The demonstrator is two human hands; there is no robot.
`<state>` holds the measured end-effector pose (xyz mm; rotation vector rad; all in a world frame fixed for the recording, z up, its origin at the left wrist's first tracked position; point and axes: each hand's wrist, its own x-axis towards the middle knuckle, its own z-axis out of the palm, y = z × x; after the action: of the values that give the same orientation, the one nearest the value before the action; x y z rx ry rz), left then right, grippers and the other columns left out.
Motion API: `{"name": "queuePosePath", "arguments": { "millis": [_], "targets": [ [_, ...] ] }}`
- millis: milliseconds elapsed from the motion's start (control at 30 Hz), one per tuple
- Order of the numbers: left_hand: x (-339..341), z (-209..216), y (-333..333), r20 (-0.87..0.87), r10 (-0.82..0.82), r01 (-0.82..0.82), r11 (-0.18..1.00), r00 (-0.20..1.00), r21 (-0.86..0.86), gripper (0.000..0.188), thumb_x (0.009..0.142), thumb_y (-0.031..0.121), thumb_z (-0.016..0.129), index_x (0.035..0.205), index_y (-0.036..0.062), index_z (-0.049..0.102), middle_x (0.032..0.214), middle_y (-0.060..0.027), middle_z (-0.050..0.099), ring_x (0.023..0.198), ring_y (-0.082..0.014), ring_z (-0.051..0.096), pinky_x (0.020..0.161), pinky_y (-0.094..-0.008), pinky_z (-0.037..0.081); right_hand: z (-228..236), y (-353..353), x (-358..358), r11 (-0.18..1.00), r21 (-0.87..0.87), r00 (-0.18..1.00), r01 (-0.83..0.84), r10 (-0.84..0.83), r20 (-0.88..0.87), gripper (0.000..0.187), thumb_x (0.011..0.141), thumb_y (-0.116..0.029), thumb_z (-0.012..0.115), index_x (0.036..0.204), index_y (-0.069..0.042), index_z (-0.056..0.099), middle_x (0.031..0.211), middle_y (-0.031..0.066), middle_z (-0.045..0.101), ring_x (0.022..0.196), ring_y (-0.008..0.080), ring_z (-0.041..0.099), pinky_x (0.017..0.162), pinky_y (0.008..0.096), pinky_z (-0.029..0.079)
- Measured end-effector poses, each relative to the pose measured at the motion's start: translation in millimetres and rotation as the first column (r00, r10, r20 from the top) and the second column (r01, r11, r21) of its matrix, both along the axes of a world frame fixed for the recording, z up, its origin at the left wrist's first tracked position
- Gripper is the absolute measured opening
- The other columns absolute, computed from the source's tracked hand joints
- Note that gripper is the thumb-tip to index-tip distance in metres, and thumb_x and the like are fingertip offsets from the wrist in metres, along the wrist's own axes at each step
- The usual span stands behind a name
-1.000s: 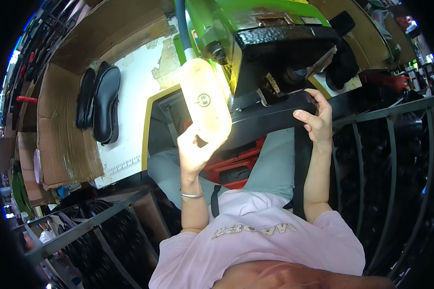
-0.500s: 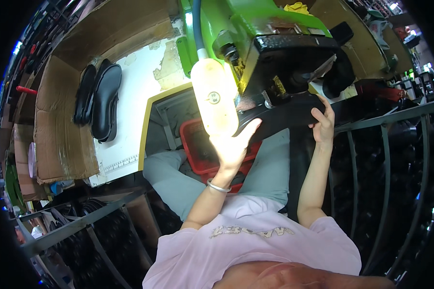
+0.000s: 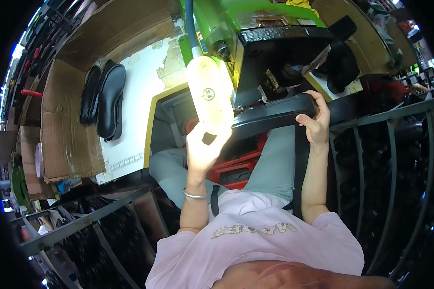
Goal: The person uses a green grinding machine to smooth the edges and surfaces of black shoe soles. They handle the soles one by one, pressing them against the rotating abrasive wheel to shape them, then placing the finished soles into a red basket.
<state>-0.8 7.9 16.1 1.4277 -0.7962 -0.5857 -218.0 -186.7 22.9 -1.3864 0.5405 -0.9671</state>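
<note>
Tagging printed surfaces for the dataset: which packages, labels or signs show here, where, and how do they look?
Round mark: on the pale sole held up by the left hand; small dark ring.
Sticker: green machine, beside the blue hose; small, yellow-orange.
Cardboard box: flattened, far left; brown, plain.
Shirt print: chest, pale lettering on pink.

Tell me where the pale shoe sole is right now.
In the head view, the pale shoe sole is centre-left, held up by the left hand against the green machine.
</note>
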Motion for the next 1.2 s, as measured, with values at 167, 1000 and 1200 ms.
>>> {"name": "queuePosePath", "arguments": {
  "millis": [167,1000,1200],
  "targets": [
    [-11,11,-21,0.444,0.097,-0.107,0.994,0.891,-0.003,0.025,0.072,0.013,0.084,0.081,0.0019,0.065,0.073,-0.0059,0.063,0.066,-0.0141,0.06,0.065,-0.0271,0.048,-1,-5,-1,0.999,-0.015,0.999,0.048,-0.048,0.004,0.06,0.069,-0.007,0.085,0.121,0.001,0.054,0.099,0.0061,0.061,0.079,0.0083,0.057,0.054,0.0171,0.044],
    [-3,26,-17,0.685,0.107,-0.153,0.988,0.72,0.006,0.035,0.065,0.02,0.089,0.087,0.0027,0.067,0.075,-0.0086,0.066,0.066,-0.0207,0.063,0.067,-0.0326,0.051,11,22,35,0.998,-0.052,1.0,0.019,-0.019,0.017,0.063,0.071,-0.003,0.084,0.124,0.004,0.051,0.106,0.0107,0.062,0.091,0.0145,0.062,0.072,0.0235,0.054],
    [21,21,-3,0.603,0.084,-0.082,0.996,0.793,-0.031,0.034,0.061,0.023,0.09,0.075,0.0036,0.067,0.07,-0.0078,0.065,0.059,-0.0215,0.062,0.06,-0.0319,0.05,5,41,49,0.999,0.008,0.998,-0.043,0.042,0.052,0.068,0.07,-0.001,0.083,0.126,0.003,0.044,0.108,0.0113,0.059,0.088,0.0144,0.062,0.06,0.0226,0.055]
  ]
}}
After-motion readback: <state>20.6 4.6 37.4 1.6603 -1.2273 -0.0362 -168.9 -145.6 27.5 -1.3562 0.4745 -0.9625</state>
